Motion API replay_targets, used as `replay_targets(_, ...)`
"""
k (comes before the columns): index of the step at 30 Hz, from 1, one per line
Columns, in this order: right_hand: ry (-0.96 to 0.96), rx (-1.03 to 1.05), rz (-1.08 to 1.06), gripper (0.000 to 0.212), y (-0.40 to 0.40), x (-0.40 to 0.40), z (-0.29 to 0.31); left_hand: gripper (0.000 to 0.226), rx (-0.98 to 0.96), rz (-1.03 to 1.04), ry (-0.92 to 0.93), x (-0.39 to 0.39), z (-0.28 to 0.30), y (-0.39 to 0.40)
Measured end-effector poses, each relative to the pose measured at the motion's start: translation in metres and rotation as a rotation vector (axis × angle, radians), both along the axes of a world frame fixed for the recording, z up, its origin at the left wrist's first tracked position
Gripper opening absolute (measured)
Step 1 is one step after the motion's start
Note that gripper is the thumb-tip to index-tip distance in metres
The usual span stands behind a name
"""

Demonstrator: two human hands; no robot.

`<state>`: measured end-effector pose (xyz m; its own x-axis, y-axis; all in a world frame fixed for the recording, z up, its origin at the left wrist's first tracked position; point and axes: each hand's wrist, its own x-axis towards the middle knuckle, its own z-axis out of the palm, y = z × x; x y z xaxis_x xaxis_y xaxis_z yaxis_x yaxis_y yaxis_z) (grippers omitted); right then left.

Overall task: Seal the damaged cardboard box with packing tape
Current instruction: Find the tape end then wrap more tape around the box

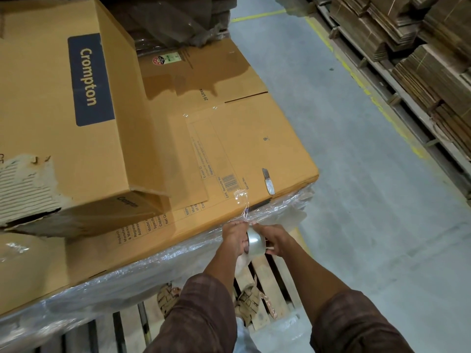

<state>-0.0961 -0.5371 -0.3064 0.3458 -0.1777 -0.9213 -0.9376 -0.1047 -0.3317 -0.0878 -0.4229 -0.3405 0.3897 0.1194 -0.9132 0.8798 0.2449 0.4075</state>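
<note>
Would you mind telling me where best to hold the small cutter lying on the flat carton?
Probably by its dark handle end. The cutter lies flat on the carton, near the edge, with the pale wrapped end pointing toward the person. Come from above, pinching across its narrow sides. Both hands hold the tape roll, so one must let go first.

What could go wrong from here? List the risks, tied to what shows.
1. The clear tape strand stretched from the tape roll looks thin and twisted; it may fold onto itself and not lie flat.
2. Its free end is stuck near the barcode on the flat cardboard sheet, far from the torn corner of the Crompton box.
3. Both hands, left and right, grip the roll; neither steadies the box.
</note>
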Motion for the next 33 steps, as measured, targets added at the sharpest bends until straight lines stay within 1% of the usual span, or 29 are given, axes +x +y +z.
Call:
replay_targets(2,0.079,-0.007,0.062,0.03,-0.001,0.004,0.008,0.008,0.04,-0.03,0.006,-0.001,-0.001,0.001)
replay_targets(3,0.118,-0.014,0.089,0.026,-0.002,0.007,0.013,0.006,0.066,-0.037,-0.002,-0.002,-0.001,0.002)
replay_targets(6,0.181,-0.028,0.143,0.028,-0.003,0.012,0.019,0.001,0.104,-0.071,-0.049,-0.003,0.002,0.003)
replay_targets(8,0.196,-0.044,0.174,0.028,-0.003,0.016,0.02,0.005,0.11,-0.073,-0.081,-0.005,0.003,0.003)
replay_targets(10,0.199,-0.08,0.273,0.027,-0.003,0.022,0.025,0.008,0.094,-0.065,-0.097,-0.006,0.005,0.002)
replay_targets(12,0.171,-0.138,0.44,0.025,-0.006,0.033,0.041,0.003,0.086,-0.062,-0.106,-0.006,0.01,0.002)
replay_targets(13,0.137,-0.163,0.536,0.023,-0.008,0.04,0.05,0.003,0.088,-0.064,-0.111,-0.005,0.01,0.002)
replay_targets(15,0.025,-0.224,0.644,0.027,-0.013,0.057,0.07,0.004,0.108,-0.056,-0.13,-0.006,0.01,0.005)
replay_targets(17,-0.107,-0.28,0.598,0.026,-0.018,0.08,0.084,0.004,0.126,-0.046,-0.148,-0.007,0.01,0.006)
replay_targets(18,-0.174,-0.283,0.527,0.027,-0.018,0.091,0.089,0.005,0.141,-0.043,-0.158,-0.008,0.011,0.007)
replay_targets(20,-0.338,-0.297,0.439,0.033,-0.014,0.117,0.091,0.008,0.206,-0.057,-0.189,-0.009,0.015,0.008)
replay_targets(22,-0.519,-0.359,0.407,0.033,-0.001,0.136,0.089,0.009,0.28,-0.088,-0.235,-0.007,0.019,0.01)
replay_targets(23,-0.587,-0.429,0.408,0.027,0.008,0.142,0.084,0.011,0.293,-0.098,-0.251,-0.005,0.021,0.011)
replay_targets(24,-0.637,-0.489,0.421,0.011,0.017,0.147,0.079,0.015,0.292,-0.1,-0.264,-0.002,0.022,0.013)
replay_targets(25,-0.672,-0.532,0.441,0.014,0.027,0.149,0.073,0.019,0.284,-0.1,-0.275,0.001,0.023,0.015)
replay_targets(26,-0.695,-0.574,0.464,0.032,0.035,0.149,0.064,0.024,0.274,-0.101,-0.278,0.004,0.024,0.017)
replay_targets(27,-0.724,-0.61,0.495,0.04,0.041,0.148,0.057,0.03,0.26,-0.103,-0.278,0.007,0.024,0.019)
replay_targets(28,-0.745,-0.647,0.527,0.042,0.045,0.147,0.05,0.035,0.241,-0.107,-0.273,0.009,0.023,0.021)
replay_targets(30,-0.755,-0.649,0.596,0.037,0.048,0.143,0.033,0.039,0.187,-0.107,-0.256,0.01,0.023,0.023)
replay_targets(31,-0.754,-0.623,0.627,0.034,0.047,0.142,0.027,0.037,0.163,-0.106,-0.247,0.011,0.026,0.024)
replay_targets(33,-0.795,-0.585,0.641,0.035,0.045,0.137,0.022,0.031,0.14,-0.114,-0.239,0.015,0.031,0.027)
